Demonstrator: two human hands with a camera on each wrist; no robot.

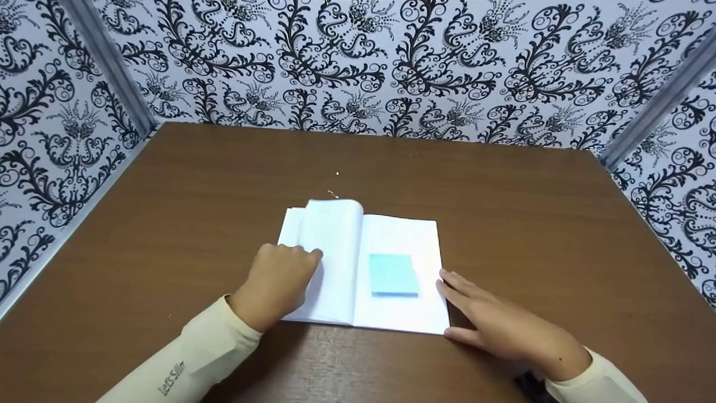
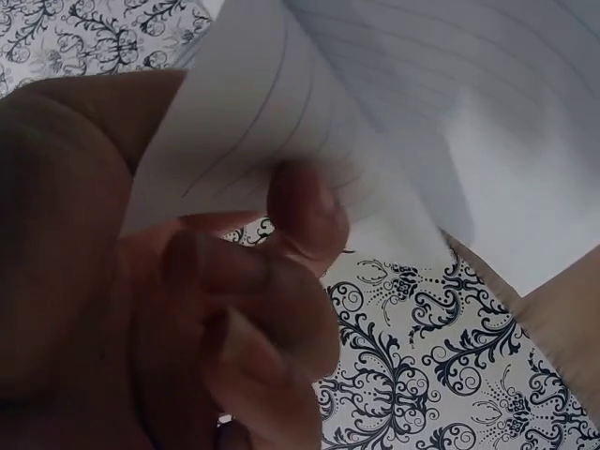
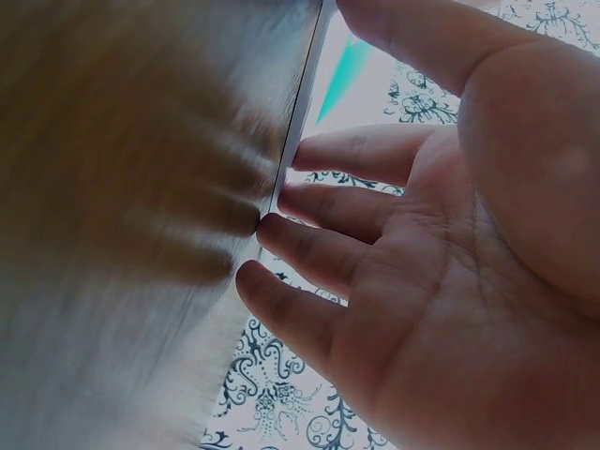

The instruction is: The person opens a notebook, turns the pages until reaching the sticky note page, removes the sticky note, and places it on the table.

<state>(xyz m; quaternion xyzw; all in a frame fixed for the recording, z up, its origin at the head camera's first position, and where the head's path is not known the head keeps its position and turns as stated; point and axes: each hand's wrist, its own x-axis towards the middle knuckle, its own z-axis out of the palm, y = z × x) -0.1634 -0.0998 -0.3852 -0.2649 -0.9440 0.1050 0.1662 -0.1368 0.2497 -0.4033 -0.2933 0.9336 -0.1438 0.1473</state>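
Note:
An open notebook (image 1: 400, 235) with white pages lies on the table. On its right page sits a light blue pad of sticky notes (image 1: 393, 274). My left hand (image 1: 282, 280) is over the left side, its fingers curled and pinching a lined page (image 2: 253, 103) that bows up near the spine. In the left wrist view the thumb and a fingertip grip that page's edge. My right hand (image 1: 503, 319) rests by the notebook's right edge, fingers straight and fingertips touching the edge. From the right wrist, the palm (image 3: 469, 262) shows nothing held.
The brown wooden table (image 1: 224, 179) spreads around the notebook. Small white specks (image 1: 333, 193) lie behind it. Patterned black-and-white wall panels (image 1: 358, 67) enclose the back and sides. A dark object (image 1: 531, 386) shows partly under the right wrist.

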